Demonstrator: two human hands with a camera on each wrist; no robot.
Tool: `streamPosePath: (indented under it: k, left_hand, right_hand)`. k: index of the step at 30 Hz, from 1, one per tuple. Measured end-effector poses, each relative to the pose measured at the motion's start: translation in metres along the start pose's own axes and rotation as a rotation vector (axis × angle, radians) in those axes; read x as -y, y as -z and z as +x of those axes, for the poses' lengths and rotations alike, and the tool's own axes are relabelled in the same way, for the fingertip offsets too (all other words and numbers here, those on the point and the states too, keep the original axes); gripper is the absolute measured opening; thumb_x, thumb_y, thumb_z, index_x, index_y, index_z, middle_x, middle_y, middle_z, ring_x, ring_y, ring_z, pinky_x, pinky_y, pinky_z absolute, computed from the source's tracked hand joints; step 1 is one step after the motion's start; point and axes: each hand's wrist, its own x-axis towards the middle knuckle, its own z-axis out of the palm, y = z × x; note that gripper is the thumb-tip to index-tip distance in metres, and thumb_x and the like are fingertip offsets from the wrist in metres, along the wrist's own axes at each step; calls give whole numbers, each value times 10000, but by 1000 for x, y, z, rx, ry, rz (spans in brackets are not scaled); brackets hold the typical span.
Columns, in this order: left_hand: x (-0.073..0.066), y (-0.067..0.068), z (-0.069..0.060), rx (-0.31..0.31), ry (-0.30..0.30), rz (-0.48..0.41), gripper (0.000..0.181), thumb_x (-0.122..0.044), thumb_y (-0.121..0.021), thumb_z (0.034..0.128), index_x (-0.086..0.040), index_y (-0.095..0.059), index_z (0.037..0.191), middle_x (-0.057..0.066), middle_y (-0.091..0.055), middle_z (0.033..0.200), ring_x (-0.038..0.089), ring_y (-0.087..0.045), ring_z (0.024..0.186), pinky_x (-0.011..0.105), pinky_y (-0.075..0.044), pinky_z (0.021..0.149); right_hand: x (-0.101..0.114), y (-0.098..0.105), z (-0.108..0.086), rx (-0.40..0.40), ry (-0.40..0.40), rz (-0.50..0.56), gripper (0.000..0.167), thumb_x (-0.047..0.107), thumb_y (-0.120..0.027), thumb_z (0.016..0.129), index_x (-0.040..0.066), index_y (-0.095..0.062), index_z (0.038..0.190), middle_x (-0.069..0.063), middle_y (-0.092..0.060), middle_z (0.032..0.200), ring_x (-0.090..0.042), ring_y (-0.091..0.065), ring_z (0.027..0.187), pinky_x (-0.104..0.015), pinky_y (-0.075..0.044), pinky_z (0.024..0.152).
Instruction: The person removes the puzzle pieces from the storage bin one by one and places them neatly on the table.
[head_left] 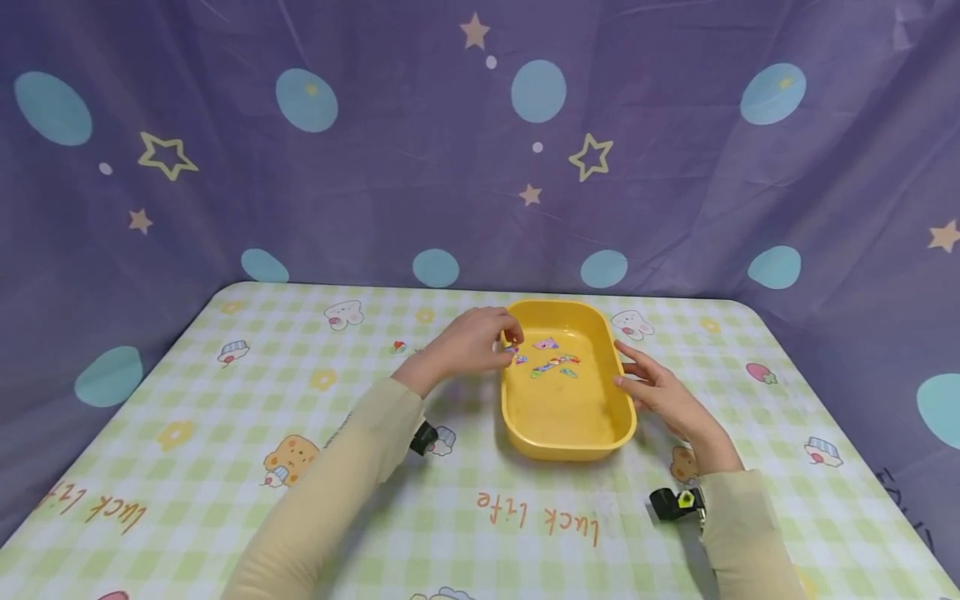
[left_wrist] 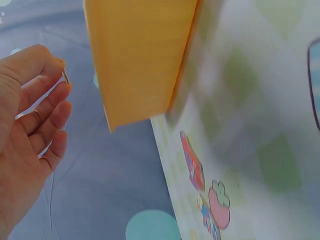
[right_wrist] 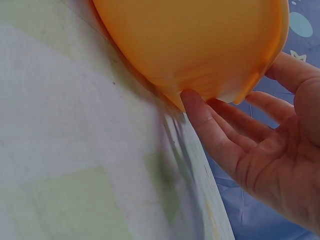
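Note:
A yellow tray [head_left: 566, 417] stands on the table with several small colourful flat pieces [head_left: 556, 363] on its floor. Over its left rim, the left hand [head_left: 480, 340] pinches a small thin piece [left_wrist: 66, 76] between thumb and fingertip; in the left wrist view this piece shows edge-on, beside the tray wall [left_wrist: 142, 60]. The right hand [head_left: 667, 400] rests its fingers against the tray's right side. From the right wrist view, the fingertips of that hand [right_wrist: 255, 130] touch the tray's wall and rim [right_wrist: 200, 45].
Left of the tray, partly behind the left hand, small colourful pieces [left_wrist: 192, 162] lie on the checked tablecloth [head_left: 540, 558]. A patterned purple curtain [head_left: 450, 167] hangs behind the table. Black wrist devices [head_left: 423, 437] sit by both sleeves.

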Motion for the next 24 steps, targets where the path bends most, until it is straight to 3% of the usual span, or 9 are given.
streamPosePath:
  k: [13,24]
  left_hand:
    - [29,16,-22,-6,110,-45,203,-217,-638,793,-140,-648,980,-4,-599,924,184,-542,843,299,-435,743]
    - [58,15,-42,-42,198,-71,211,-190,-652,769,-117,-657,967,35,-607,911,186,-536,827,309,-425,722]
  right_hand:
    - [1,0,0,-2,-11,7,663,235,-547,906,168,-189,1461,-265,-354,1371,-153,-555,1028,-276,-512,750]
    - [0,1,0,5,-11,14,660,236,-541,910,180,-183,1462,-259,-343,1380,-215,-534,1080,-279,-511,763]
